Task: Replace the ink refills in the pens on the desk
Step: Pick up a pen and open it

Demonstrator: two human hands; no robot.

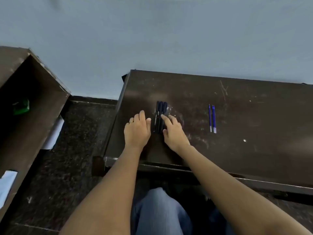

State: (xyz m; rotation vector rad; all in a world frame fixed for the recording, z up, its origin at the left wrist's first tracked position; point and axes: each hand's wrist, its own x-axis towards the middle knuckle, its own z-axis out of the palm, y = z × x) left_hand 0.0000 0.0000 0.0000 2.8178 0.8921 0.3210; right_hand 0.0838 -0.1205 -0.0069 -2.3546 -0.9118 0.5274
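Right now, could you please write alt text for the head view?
Two bare hands, left hand and right hand, flank three dark pens lying side by side on a dark desk. Blue refills lie apart to the right.

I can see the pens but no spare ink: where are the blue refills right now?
In the head view, the blue refills lie side by side on the dark desk, right of the pens and the right hand, touched by neither hand.
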